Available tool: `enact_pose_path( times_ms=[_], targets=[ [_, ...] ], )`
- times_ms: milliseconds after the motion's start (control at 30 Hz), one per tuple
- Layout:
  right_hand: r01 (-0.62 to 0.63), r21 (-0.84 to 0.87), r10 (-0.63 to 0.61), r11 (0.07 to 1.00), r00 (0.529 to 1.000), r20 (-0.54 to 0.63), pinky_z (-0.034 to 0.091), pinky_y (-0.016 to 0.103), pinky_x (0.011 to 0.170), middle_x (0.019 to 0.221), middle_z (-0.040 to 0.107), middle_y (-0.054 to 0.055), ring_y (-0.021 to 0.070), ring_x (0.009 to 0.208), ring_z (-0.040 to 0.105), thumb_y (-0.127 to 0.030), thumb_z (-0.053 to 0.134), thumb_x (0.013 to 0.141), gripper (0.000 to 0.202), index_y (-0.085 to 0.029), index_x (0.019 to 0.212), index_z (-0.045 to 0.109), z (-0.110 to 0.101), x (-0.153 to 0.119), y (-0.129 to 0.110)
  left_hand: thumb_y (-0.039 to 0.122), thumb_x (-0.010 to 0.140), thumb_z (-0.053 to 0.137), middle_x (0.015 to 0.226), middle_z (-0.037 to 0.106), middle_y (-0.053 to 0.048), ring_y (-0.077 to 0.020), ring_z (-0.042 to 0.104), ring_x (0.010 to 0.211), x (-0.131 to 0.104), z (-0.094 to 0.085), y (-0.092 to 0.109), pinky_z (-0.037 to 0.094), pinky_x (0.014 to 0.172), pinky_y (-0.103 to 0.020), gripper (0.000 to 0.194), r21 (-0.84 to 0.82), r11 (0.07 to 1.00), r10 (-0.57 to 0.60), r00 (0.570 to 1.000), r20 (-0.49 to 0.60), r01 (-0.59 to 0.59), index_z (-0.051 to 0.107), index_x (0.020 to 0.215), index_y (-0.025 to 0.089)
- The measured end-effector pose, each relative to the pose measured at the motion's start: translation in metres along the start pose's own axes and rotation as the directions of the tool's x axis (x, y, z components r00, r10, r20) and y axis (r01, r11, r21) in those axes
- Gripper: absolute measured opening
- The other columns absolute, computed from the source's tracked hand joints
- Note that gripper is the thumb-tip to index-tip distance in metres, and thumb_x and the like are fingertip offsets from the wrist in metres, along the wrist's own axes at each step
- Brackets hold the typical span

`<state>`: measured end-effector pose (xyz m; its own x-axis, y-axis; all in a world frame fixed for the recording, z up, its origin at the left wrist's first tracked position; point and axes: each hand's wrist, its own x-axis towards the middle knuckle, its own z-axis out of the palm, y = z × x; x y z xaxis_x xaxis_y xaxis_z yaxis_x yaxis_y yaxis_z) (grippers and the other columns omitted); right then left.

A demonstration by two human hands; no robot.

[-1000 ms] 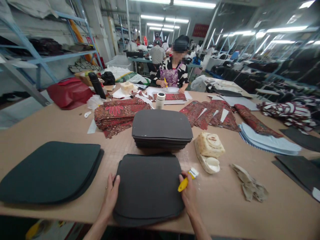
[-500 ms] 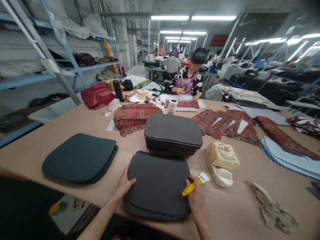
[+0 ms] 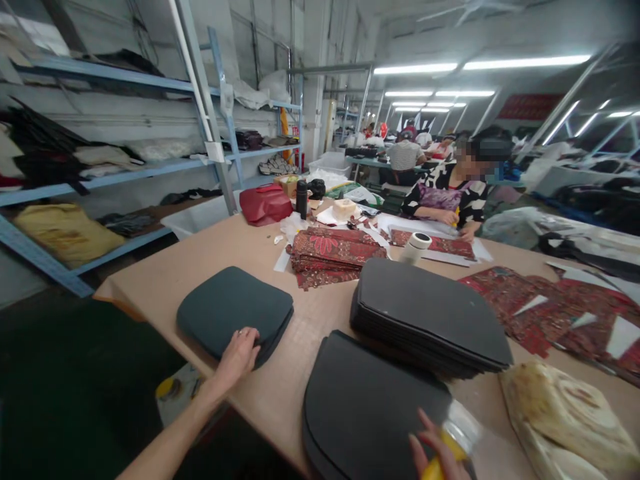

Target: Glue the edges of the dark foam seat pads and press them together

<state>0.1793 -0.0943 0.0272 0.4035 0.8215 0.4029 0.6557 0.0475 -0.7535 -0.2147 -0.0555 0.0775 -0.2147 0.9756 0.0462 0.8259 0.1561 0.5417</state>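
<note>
My left hand (image 3: 241, 353) lies at the near right edge of a low stack of dark green, round-cornered panels (image 3: 227, 303), fingers bent and closed on the edge of the top panel. In my right hand (image 3: 435, 447) is a yellow-handled paintbrush (image 3: 456, 437), its pale bristles pointing up and away; some fingers are spread over the black panels. Those black panels (image 3: 365, 400) form a low, slightly uneven pile in front of me. Just behind it stands a taller stack of black panels (image 3: 430, 307).
A yellowish block (image 3: 570, 413) sits at the right. Red patterned fabric pieces (image 3: 335, 253), a white bottle (image 3: 415, 248), a black bottle (image 3: 301, 199) and a red bag (image 3: 265, 203) lie farther back. A co-worker (image 3: 450, 193) sits across the table. Shelves (image 3: 150, 160) line the left.
My view has turned left. My left hand has let go of the black pile and moved left onto the dark green stack. My right hand keeps the paintbrush beside the black pile.
</note>
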Motion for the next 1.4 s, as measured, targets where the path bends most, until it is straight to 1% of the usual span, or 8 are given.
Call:
enact_pose_path(
  times_ms=[300,400,567,667,833,1000,1167,1400],
  targets=[
    [-0.161,0.352,-0.017,0.922,0.892,0.452,0.051,0.032,0.074,0.100,0.067,0.012,0.0234,0.090,0.063,-0.052,0.056,0.076,0.032,-0.020,0.078,0.059,0.095,-0.011,-0.124,0.029,0.068,0.047,0.071,0.066,-0.004,-0.0194,0.062,0.072,0.024,-0.014,-0.038,0.049,0.070,-0.031,0.018,-0.163,0.987,-0.010,0.999,0.035,0.016,0.056,0.055,0.021],
    [-0.242,0.307,-0.014,0.920,0.765,0.643,0.046,0.026,0.060,0.079,0.064,0.005,0.0167,0.067,0.059,-0.049,0.057,0.076,0.030,-0.020,0.081,0.055,0.131,0.003,-0.173,0.035,0.074,0.044,0.086,0.067,-0.006,-0.0207,0.062,0.085,0.018,-0.014,-0.025,0.049,0.079,-0.033,0.023,-0.197,0.980,0.034,0.999,-0.004,-0.034,0.057,0.062,0.021],
    [-0.199,0.192,0.010,0.961,0.720,0.694,0.032,0.020,0.052,0.064,0.048,-0.006,0.0098,0.056,0.046,-0.018,0.058,0.066,0.018,-0.020,0.082,0.049,0.176,0.024,-0.228,0.040,0.078,0.047,0.093,0.064,-0.009,-0.0226,0.061,0.090,0.002,0.000,0.008,0.046,0.088,-0.037,0.023,-0.237,0.937,0.232,0.964,-0.133,-0.258,0.060,0.076,0.022],
    [-0.142,0.197,-0.033,0.970,0.728,0.685,0.027,0.019,0.049,0.061,0.043,-0.008,0.0089,0.055,0.041,-0.010,0.054,0.061,0.026,-0.022,0.083,0.049,0.167,0.032,-0.231,0.041,0.082,0.047,0.099,0.064,-0.008,-0.0233,0.060,0.094,-0.004,0.007,0.022,0.047,0.089,-0.038,0.023,-0.266,0.893,0.322,0.929,-0.184,-0.363,0.061,0.082,0.023],
    [-0.001,0.223,-0.114,0.975,0.859,0.500,0.034,0.021,0.059,0.070,0.048,-0.003,0.0110,0.063,0.045,-0.015,0.038,0.075,0.017,-0.021,0.085,0.051,0.083,0.049,-0.187,0.037,0.088,0.042,0.126,0.053,-0.009,-0.0240,0.047,0.120,-0.017,0.022,0.045,0.037,0.104,-0.043,0.030,-0.236,0.874,0.399,0.904,-0.152,-0.425,0.053,0.113,0.024],
    [-0.068,-0.110,0.106,0.992,0.915,0.389,0.034,0.022,0.055,0.070,0.052,-0.002,0.0122,0.059,0.047,-0.028,0.040,0.080,0.015,-0.021,0.087,0.051,0.004,0.072,-0.076,0.027,0.093,0.035,0.135,0.049,-0.008,-0.0225,0.037,0.131,-0.023,0.084,0.078,0.035,0.107,-0.045,0.038,-0.168,0.766,0.641,0.756,0.130,-0.620,0.046,0.129,0.019],
    [-0.137,-0.240,0.213,0.961,0.920,0.329,0.032,0.024,0.053,0.065,0.052,0.000,0.0140,0.056,0.047,-0.031,0.043,0.077,0.014,-0.019,0.082,0.050,-0.028,0.068,0.016,0.028,0.093,0.036,0.135,0.050,-0.008,-0.0262,0.038,0.130,-0.023,0.136,0.099,0.034,0.105,-0.050,0.036,-0.085,0.722,0.671,0.666,0.324,-0.686,0.053,0.124,0.019],
    [-0.117,-0.289,0.218,0.950,0.912,0.348,0.036,0.025,0.060,0.074,0.058,0.002,0.0147,0.063,0.052,-0.029,0.041,0.078,0.018,-0.020,0.089,0.053,-0.044,0.065,0.064,0.025,0.093,0.035,0.129,0.056,-0.008,-0.0244,0.043,0.124,-0.023,0.143,0.115,0.041,0.100,-0.045,0.034,-0.037,0.717,0.652,0.649,0.393,-0.697,0.059,0.116,0.018]
  ],
)
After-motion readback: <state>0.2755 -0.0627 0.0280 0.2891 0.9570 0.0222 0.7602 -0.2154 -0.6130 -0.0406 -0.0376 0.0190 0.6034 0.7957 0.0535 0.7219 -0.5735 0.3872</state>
